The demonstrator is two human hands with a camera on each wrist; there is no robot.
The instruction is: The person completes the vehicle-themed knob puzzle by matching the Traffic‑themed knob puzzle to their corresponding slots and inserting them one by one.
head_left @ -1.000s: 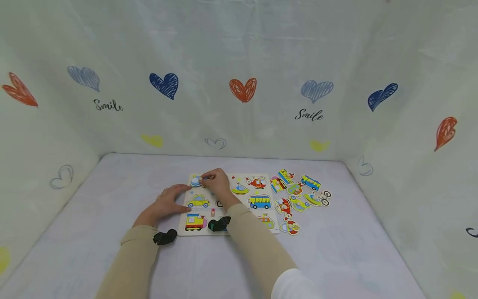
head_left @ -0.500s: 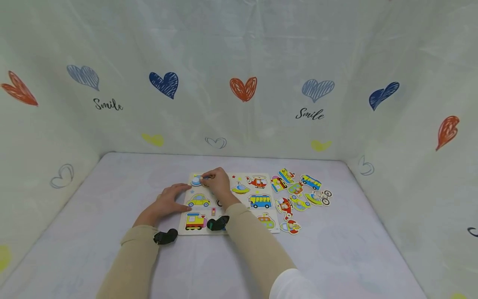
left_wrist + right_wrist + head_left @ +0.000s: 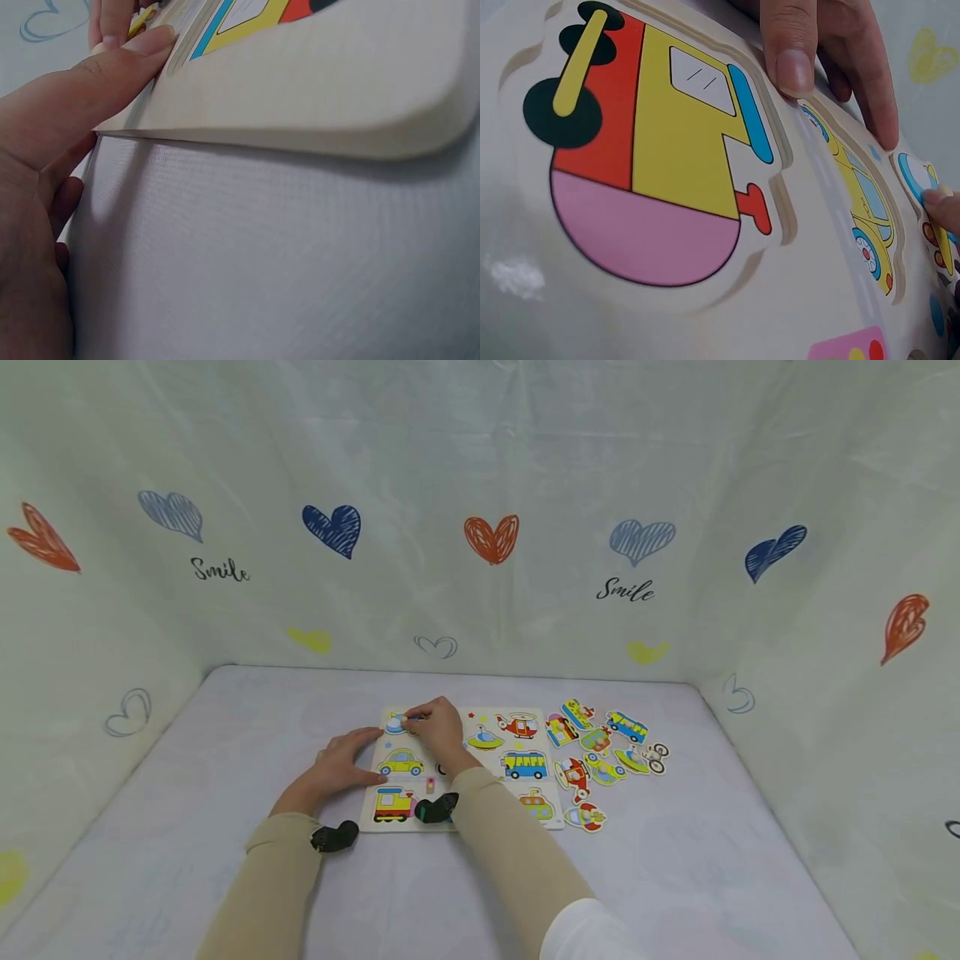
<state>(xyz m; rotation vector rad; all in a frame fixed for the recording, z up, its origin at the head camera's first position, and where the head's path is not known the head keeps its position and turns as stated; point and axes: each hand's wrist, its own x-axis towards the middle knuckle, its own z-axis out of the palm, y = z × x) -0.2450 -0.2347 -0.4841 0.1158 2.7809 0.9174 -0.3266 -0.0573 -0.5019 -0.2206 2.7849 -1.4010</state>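
The right hand (image 3: pixel 441 732) pinches a blue-and-white piece (image 3: pixel 393 724) at the far left corner of the puzzle board (image 3: pixel 300 105).
From here the piece looks like thin wood, so I'd expect it light, stiff, a little slick and hardly fragile, best nipped by its edge; whether it lies flush, I can't tell. The left hand (image 3: pixel 339 766), thumb and fingers spread wide, rests along the board's left side.
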